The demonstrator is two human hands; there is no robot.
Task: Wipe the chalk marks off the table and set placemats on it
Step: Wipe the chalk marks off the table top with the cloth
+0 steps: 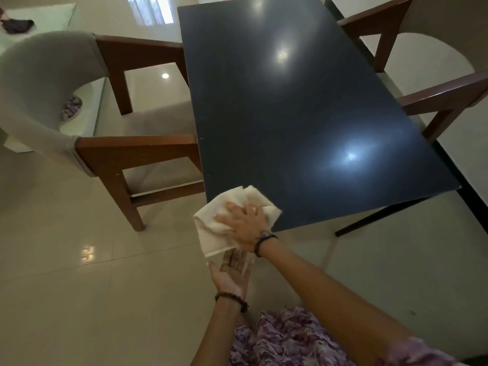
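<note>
A dark, glossy rectangular table point(290, 101) fills the middle of the view; I see no chalk marks on it. A cream cloth point(211, 223) lies over the table's near left corner and hangs past the edge. My right hand point(244, 225) presses flat on the cloth with fingers spread. My left hand point(232, 273) is held palm up, fingers straight, just below the table edge under the hanging cloth. No placemats are in view.
A wooden armchair with grey upholstery point(105, 143) stands at the table's left side. Another such chair point(422, 75) stands at the right. Pale glossy floor tiles point(66, 286) surround the table. A dark item point(17, 25) lies far left on the floor.
</note>
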